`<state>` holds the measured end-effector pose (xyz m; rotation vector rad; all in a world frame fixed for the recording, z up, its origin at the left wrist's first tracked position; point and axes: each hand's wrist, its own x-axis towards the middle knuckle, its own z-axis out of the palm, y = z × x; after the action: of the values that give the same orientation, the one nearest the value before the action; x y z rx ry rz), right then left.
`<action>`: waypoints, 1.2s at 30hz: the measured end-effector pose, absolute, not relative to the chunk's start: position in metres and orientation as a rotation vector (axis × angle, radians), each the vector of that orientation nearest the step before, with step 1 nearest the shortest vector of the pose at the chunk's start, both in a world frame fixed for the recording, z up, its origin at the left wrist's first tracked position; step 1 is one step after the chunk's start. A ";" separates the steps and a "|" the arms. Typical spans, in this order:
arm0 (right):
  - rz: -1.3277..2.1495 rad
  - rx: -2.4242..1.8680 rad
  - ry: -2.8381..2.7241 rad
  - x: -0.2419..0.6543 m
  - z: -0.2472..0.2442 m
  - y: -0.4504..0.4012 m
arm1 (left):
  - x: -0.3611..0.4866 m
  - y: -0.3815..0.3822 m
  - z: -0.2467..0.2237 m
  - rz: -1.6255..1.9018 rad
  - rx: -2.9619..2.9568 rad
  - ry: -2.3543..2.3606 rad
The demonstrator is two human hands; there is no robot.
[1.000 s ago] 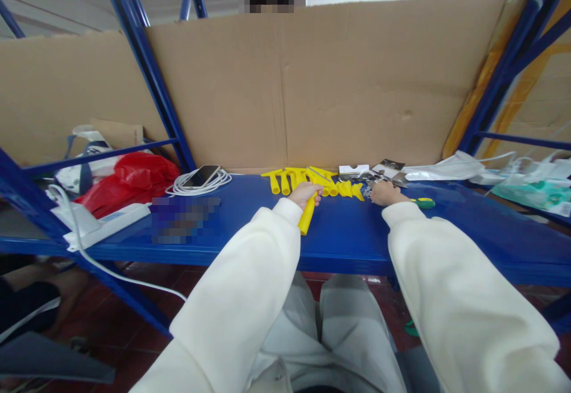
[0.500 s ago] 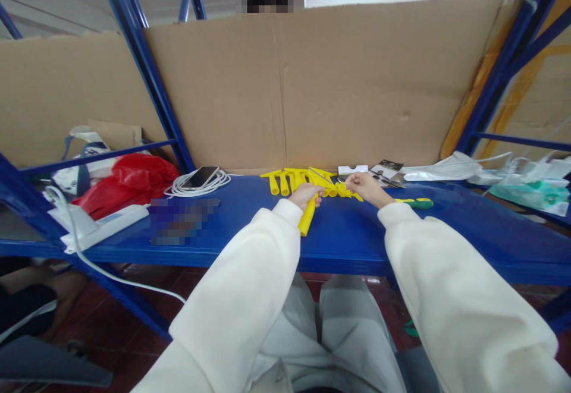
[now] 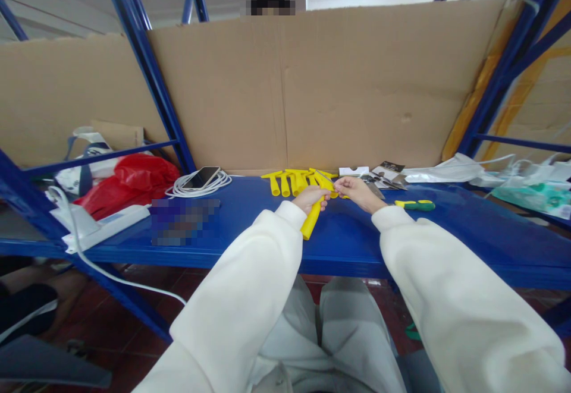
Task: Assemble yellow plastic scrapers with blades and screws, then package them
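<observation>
Head view: my left grip (image 3: 313,199) clamped round yellow handle (image 3: 311,225), its wide end jutting toward me over blue tabletop (image 3: 352,244). My right grip (image 3: 357,193) just beside; cannot tell whether closed on anything. Other yellow pieces (image 3: 285,186) lie beyond.

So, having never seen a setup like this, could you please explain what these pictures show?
Certainly. There is no machine: these are a person's bare hands, seen by a camera worn on their head, looking forward and down.

The left hand grips a yellow tube-shaped part. The right hand is close beside it, fingertips pinched; whatever they may hold is too small to make out.

On the blue surface, more yellow pieces lie beyond the hands. A green-and-yellow handle lies to the right; a phone and coiled white cable lie to the left. Cardboard stands behind.
</observation>
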<state>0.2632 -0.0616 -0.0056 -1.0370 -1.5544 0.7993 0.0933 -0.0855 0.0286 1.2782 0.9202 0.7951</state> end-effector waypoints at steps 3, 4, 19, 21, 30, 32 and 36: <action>0.782 -1.056 -1.573 0.263 -0.006 -0.061 | 0.093 -0.085 0.029 0.789 1.278 0.925; 0.774 -1.064 -1.576 0.263 -0.006 -0.061 | 0.093 -0.085 0.029 0.788 1.278 0.924; 0.614 -1.136 -1.623 0.266 -0.006 -0.060 | 0.093 -0.089 0.033 0.773 1.293 0.947; 0.610 -1.130 -1.629 0.267 -0.006 -0.060 | 0.092 -0.089 0.033 0.769 1.289 0.944; 0.621 -1.108 -1.659 0.266 -0.005 -0.061 | 0.092 -0.085 0.029 0.778 1.296 0.923; 0.618 -1.110 -1.654 0.265 -0.005 -0.061 | 0.092 -0.084 0.029 0.788 1.296 0.922; 0.632 -1.126 -1.639 0.265 -0.005 -0.061 | 0.092 -0.086 0.031 0.788 1.302 0.918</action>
<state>0.2648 -0.0615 -0.0047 -1.1256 -1.6385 0.6321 0.0925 -0.0863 0.0307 1.3025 0.9184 0.7881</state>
